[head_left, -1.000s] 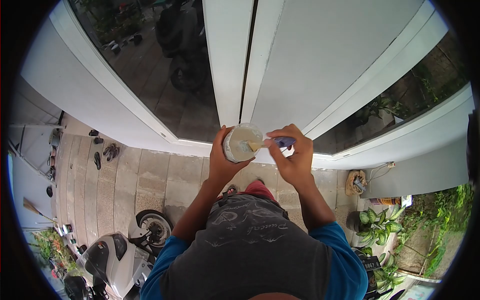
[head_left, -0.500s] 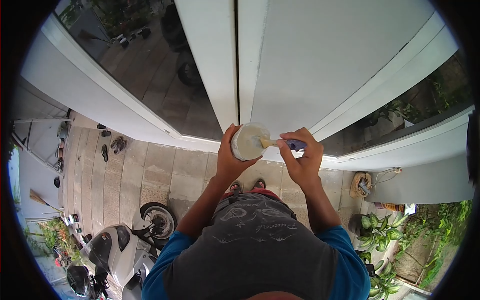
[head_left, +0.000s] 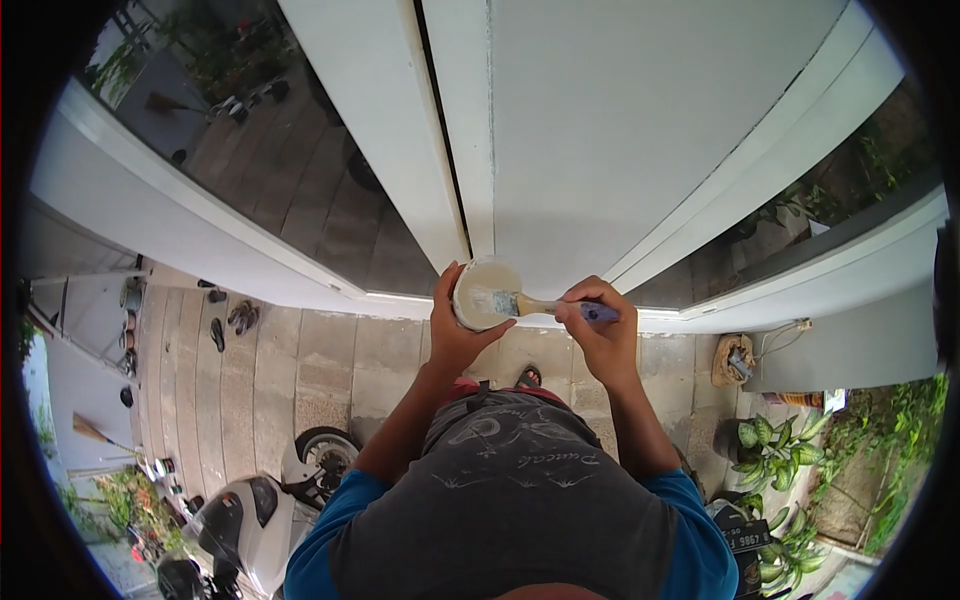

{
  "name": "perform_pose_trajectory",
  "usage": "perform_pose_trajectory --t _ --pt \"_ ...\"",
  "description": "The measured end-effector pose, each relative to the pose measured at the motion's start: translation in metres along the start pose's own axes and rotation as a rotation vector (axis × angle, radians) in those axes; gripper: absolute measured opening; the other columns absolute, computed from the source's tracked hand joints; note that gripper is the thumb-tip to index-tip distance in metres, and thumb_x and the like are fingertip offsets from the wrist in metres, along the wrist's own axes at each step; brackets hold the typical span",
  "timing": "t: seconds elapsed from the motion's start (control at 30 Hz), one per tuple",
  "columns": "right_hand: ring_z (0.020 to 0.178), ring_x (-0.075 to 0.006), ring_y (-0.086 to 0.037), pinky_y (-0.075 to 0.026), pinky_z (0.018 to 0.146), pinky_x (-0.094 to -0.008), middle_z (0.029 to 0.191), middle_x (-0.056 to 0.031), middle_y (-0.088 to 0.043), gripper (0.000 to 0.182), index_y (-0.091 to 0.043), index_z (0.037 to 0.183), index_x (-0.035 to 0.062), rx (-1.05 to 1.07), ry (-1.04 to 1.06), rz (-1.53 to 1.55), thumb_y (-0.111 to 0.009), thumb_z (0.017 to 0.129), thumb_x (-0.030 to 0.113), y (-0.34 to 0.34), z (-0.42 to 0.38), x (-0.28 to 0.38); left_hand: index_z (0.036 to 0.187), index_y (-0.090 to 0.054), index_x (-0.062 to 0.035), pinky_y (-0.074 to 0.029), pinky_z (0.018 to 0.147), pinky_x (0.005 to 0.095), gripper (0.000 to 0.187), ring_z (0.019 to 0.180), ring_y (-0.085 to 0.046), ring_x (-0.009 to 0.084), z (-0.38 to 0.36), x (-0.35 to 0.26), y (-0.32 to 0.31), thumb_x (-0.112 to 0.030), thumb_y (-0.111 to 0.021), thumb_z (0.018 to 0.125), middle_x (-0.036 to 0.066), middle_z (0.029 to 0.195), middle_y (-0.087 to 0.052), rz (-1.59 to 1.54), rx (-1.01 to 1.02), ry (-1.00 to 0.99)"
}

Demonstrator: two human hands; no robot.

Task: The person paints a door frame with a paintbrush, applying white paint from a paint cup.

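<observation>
My left hand (head_left: 457,330) is wrapped round a round tub (head_left: 474,306) of off-white paint, with the thumb on its near side. In my right hand (head_left: 604,330) is a paintbrush (head_left: 538,305), pinched by its purple-grey handle. The brush points left, and its paint-coated bristles lie over the tub's mouth, at the right part of the paint. Right beyond both hands rises a white door panel (head_left: 640,120) with a dark gap along its left edge.
White-framed dark glass (head_left: 270,160) stands left of the panel. Behind on the left are a white motorbike (head_left: 250,520) and sandals (head_left: 243,317) on the paving (head_left: 270,370). A bag (head_left: 733,358) sits by the right wall, near leafy plants (head_left: 775,445).
The brush has shifted left and more of its bristles show across the tub. The tub has moved slightly left. The view has turned a little, and one foot no longer shows.
</observation>
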State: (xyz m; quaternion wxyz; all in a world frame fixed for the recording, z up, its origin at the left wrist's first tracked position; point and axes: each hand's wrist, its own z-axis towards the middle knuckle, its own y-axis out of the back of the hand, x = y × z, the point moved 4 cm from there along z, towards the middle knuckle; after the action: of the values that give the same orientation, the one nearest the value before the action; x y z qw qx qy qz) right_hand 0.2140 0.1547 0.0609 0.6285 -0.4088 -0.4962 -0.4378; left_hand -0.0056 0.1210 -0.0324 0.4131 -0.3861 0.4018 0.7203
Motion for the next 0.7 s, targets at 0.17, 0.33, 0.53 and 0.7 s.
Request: perform_pose_trajectory --t 0.17,0.33,0.53,0.7 --pt "0.087 -0.0136 -0.067 -0.053 0.078 -0.0279 0.095 -0.0082 -0.069 0.014 -0.072 0.108 -0.0047 -0.065 -0.072 -0.035 -0.069 0.097 0.004 -0.012 0.0 0.006 0.157 -0.023 -0.0026 -0.048 0.108 0.0431 0.119 0.132 -0.053 0.0286 0.016 0.017 0.011 -0.013 -0.098 0.065 0.019 0.145 -0.046 -0.077 0.103 -0.032" --pt "0.088 -0.0205 -0.071 -0.058 0.08 -0.0347 0.097 -0.0128 -0.069 0.021 -0.07 0.111 -0.0103 -0.34 -0.019 0.117 -0.066 0.098 0.006 -0.027 -0.005 -0.004 0.158 -0.021 -0.0072 -0.047 0.109 0.0428 0.12 0.132 -0.054 0.0283 0.029 0.03 0.035 -0.009 -0.097 0.065 0.017 0.143 -0.05 -0.113 0.198 -0.067" --pt "0.089 -0.0247 -0.07 -0.057 0.079 -0.0343 0.104 -0.0173 -0.066 0.02 -0.069 0.113 -0.009 -0.573 0.429 0.153 -0.062 0.099 0.002 -0.056 0.006 0.015 0.158 -0.02 -0.0069 -0.047 0.109 0.044 0.123 0.13 -0.056 0.0288 0.039 0.054 0.069 -0.012 -0.099 0.064 0.017 0.142 -0.051 -0.161 0.329 -0.117" --pt "0.089 -0.0261 -0.071 -0.056 0.078 -0.0332 0.102 -0.0208 -0.072 0.021 -0.069 0.112 -0.0047 -0.727 0.82 -0.479 -0.067 0.092 0.0 -0.089 0.012 0.042 0.158 -0.02 -0.0061 -0.046 0.11 0.0439 0.125 0.131 -0.055 0.0288 0.05 0.059 0.092 -0.013 -0.1 0.063 0.018 0.144 -0.049 -0.153 0.435 -0.169"
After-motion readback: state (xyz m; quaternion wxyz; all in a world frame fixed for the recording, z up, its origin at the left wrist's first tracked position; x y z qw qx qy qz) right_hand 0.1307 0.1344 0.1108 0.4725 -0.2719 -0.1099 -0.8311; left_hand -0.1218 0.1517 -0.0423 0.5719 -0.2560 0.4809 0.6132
